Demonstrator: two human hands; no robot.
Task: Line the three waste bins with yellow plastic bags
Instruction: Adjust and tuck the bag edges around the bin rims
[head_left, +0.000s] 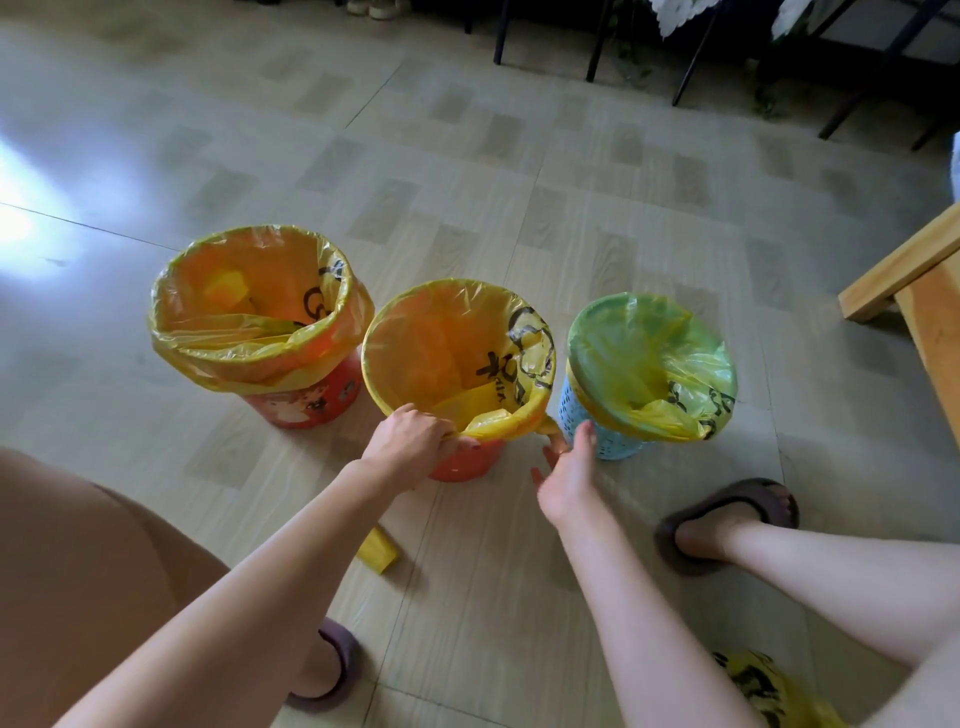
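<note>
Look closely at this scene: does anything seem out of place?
Yes. A folded yellow bag lies loose on the floor beside the left forearm, and another printed bag sits crumpled near the right leg, though all three bins look lined.

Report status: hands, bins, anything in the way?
Left hand grips the bag edge at the middle bin rim. Right hand pinches the bag's twisted tail beside it. All three bins show yellow liners. Folded yellow bag on the floor, not obstructing.
</note>
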